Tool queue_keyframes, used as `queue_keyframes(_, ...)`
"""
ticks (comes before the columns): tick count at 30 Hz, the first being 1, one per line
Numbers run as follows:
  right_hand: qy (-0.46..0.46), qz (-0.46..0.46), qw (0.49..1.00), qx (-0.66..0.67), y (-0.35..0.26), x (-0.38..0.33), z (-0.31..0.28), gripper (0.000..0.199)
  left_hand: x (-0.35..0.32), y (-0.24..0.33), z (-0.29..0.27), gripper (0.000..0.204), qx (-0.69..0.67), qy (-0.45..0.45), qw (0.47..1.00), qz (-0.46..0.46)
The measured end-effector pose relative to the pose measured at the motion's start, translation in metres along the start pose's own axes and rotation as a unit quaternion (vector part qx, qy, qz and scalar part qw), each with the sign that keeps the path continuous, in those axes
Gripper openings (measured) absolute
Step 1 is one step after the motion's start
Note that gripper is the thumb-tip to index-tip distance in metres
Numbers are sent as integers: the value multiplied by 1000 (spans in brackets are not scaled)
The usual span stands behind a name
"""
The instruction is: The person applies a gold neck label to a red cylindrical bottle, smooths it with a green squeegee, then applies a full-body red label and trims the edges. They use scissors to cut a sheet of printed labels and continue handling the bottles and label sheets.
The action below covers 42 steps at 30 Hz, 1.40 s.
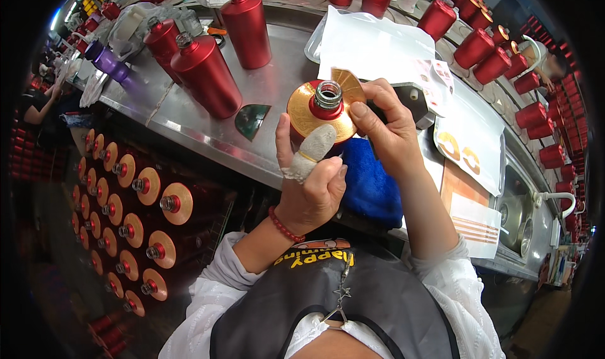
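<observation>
I hold a red bottle (323, 109) upright in front of me, seen from above, with a round gold label (302, 110) around its neck and an open glass mouth. My left hand (310, 182) grips the bottle from below, its bandaged thumb pressing on the gold label. My right hand (389, 123) pinches the label's loose flap (348, 84) at the bottle's right side. A blue cloth (372, 182) lies under my hands on the steel table (189, 123).
Three red bottles (205, 75) stand on the table at the left. A crate (135, 214) of labelled bottles sits below the table's edge. White label sheets (472, 132) lie at the right, and more red bottles (491, 56) line the far side. Another person's arm (44, 104) shows far left.
</observation>
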State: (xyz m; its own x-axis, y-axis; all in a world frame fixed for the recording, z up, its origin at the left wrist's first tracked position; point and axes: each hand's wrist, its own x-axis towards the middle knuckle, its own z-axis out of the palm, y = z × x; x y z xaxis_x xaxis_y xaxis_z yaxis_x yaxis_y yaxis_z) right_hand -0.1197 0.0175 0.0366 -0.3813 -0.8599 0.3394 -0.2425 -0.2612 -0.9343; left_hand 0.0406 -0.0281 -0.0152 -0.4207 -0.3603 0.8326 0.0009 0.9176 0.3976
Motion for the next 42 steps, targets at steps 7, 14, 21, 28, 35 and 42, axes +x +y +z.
queue_keyframes(7,-16,20,998,65,6,1,1,29,9,-3,-14,36,21,-20,1000,-13)
queue_keyframes(14,-17,-46,999,7,8,1,0,26,21,7,-11,26,36,-49,998,-28)
queue_keyframes(21,-23,-69,996,-50,-2,1,-2,34,12,-1,-9,26,31,-25,999,15)
queue_keyframes(28,-18,-67,996,-54,1,-5,-3,39,19,15,-9,21,9,-41,999,-30)
queue_keyframes(35,-13,-72,993,-94,-3,-8,9,42,14,-4,-5,45,-368,104,913,-141)
queue_keyframes(42,-29,-10,999,-10,-11,-14,12,42,26,7,-6,51,-402,87,886,-215)
